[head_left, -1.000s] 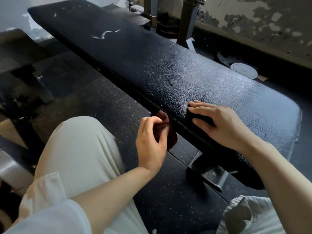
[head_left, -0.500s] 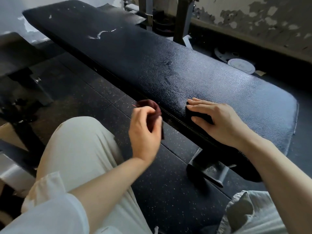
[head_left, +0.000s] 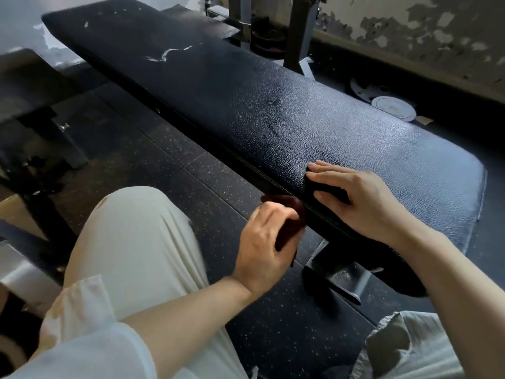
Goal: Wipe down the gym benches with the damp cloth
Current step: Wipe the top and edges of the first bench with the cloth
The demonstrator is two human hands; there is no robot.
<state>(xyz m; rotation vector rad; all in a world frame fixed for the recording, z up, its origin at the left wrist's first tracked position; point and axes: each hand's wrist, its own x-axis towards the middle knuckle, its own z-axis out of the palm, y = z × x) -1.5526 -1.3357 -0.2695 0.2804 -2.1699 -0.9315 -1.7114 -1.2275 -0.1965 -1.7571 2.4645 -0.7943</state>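
A long black padded gym bench (head_left: 273,105) runs from the far left to the near right, its textured top shiny and scuffed with white marks at the far end. My left hand (head_left: 267,242) grips a dark reddish-brown cloth (head_left: 287,214) against the bench's near side edge, below the top. My right hand (head_left: 355,198) lies on the top near that edge, fingers straight and pointing left, pressing down. The cloth is mostly hidden by my fingers.
The bench's metal foot (head_left: 336,280) stands on speckled black rubber flooring (head_left: 164,160). My knee in light trousers (head_left: 131,242) is at the lower left. Another dark bench (head_left: 24,86) stands at the left. Rack uprights (head_left: 300,31) and a white disc (head_left: 393,108) lie beyond, by a peeling wall.
My left hand has carried the cloth from out in the air back in and down against the bench's side edge, turning its back toward me. My right hand has stayed put.
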